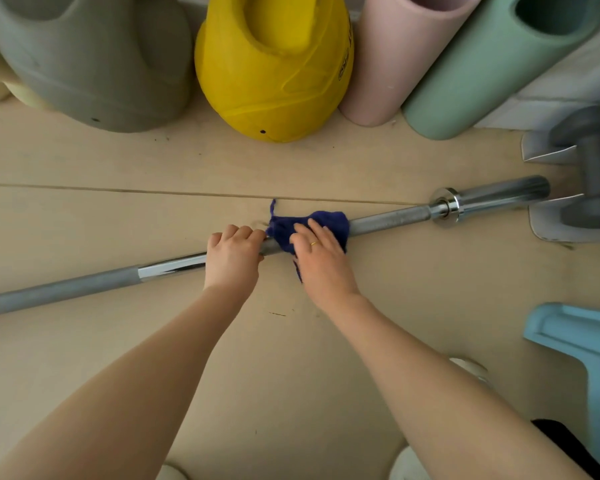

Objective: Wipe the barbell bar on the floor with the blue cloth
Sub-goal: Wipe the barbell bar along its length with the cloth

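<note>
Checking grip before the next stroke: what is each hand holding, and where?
Left hand grips the barbell bar mid-shaft; right hand presses the blue cloth onto it.

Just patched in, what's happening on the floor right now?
A person is wiping a barbell bar lying on the floor. The right hand presses a blue cloth over the shaft, fingers fairly straight. The left hand grips the bar right beside the cloth, steadying it. The cloth sits near mid-shaft, short of the sleeve collar.

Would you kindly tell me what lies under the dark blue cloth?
The steel barbell bar runs beneath the dark blue cloth; the right hand presses on top. The covered stretch is hidden.
</note>
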### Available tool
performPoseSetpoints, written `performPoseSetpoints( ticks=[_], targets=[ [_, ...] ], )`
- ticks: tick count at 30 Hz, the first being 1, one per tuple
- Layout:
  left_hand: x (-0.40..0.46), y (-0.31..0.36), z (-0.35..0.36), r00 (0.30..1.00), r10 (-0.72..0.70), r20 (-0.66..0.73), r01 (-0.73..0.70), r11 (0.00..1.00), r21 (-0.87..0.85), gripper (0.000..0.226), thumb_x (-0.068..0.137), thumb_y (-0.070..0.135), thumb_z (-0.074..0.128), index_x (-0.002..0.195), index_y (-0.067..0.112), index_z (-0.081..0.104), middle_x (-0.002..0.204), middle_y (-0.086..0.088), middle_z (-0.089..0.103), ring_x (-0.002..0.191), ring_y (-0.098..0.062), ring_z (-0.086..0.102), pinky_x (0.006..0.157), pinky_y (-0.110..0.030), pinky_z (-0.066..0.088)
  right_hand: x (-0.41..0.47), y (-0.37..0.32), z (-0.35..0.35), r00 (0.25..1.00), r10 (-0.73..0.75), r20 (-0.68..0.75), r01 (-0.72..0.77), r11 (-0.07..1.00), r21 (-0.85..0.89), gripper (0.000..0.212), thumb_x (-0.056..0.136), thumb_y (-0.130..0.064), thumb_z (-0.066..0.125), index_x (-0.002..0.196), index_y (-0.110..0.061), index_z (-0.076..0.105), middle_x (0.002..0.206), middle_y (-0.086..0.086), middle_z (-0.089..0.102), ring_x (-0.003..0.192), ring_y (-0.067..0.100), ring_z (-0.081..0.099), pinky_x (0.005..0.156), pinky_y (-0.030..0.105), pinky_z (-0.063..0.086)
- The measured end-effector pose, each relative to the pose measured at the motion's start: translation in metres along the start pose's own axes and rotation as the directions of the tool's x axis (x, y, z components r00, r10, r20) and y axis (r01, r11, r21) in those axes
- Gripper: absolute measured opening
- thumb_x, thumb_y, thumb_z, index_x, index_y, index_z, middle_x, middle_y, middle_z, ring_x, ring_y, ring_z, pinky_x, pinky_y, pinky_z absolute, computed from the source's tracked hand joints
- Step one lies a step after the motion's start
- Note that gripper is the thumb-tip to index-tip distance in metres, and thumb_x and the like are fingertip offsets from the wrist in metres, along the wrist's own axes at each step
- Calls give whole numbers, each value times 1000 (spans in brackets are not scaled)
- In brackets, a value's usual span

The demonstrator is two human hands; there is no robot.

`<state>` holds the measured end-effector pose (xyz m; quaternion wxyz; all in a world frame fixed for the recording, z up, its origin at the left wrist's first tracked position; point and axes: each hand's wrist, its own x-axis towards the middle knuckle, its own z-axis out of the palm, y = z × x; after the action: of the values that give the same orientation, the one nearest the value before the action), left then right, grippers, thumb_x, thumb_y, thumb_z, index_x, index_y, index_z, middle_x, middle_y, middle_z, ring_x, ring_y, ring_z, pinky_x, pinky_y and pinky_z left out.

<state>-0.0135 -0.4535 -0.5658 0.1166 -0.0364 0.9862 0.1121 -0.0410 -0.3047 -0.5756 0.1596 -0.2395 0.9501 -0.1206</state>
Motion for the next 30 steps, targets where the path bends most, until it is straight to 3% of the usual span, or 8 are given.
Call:
performPoseSetpoints(
  ticks=[4,9,16,20,23,25,27,30],
  targets=[
    [1,-2,5,1000,-16,-17,16,1000,-5,29,63,3,80,90,8,70,79,-10,68,78,-34,61,72,-40,43,5,35,-15,1000,-18,22,17,1000,10,23,93,-6,47,115,-6,52,140,13,44,138,29,29,115,35,16],
    [5,-2,3,997,-70,35,71,997,-26,29,91,13,52,120,16,58,113,-3,63,109,-29,48,92,-35,28,5,21,-16,966,249,-75,-249,968,5,30,96,-4,39,125,-9,44,146,7,37,143,26,16,116,35,9],
    [7,-6,-3,993,-109,52,112,991,-73,17,92,16,50,104,9,60,108,-7,65,107,-30,49,87,-36,30,13,-39,-8,991,55,122,-62,997,51,37,99,-11,35,136,-7,36,155,8,23,144,24,14,115,34,13],
    [8,-4,-5,991,-107,83,111,993,-44,26,93,15,47,117,15,56,112,-4,62,109,-29,48,88,-35,30,6,12,-24,986,166,-11,-166,986,-28,31,97,-9,34,126,-12,44,150,7,33,142,21,19,115,30,12],
    [6,1,-7,987,-111,112,109,994,18,29,90,6,46,116,16,53,110,-2,60,106,-27,48,88,-33,31,-8,25,-33,978,194,71,-196,980,29,30,96,-5,38,126,-8,44,152,7,28,143,22,19,110,30,25],
    [4,6,-7,987,-125,99,122,992,34,36,87,1,46,119,17,51,112,-2,59,108,-26,47,89,-33,32,-15,33,-47,973,207,101,-221,963,154,27,97,-11,39,124,-9,45,138,9,45,128,27,41,91,31,38],
    [3,11,-4,986,-149,74,150,989,-7,45,87,1,45,129,17,46,124,-2,54,115,-26,44,95,-34,31,-24,51,-64,961,275,-29,-262,937,232,27,97,-12,41,123,-7,46,122,12,55,110,31,52,79,31,39],
    [7,26,0,998,-53,33,55,996,-73,47,88,6,51,134,15,44,136,-3,47,123,-28,41,101,-40,29,-38,89,-76,854,355,-381,-292,932,215,24,89,0,49,113,3,53,114,21,59,103,41,55,86,43,45]
  ],
)
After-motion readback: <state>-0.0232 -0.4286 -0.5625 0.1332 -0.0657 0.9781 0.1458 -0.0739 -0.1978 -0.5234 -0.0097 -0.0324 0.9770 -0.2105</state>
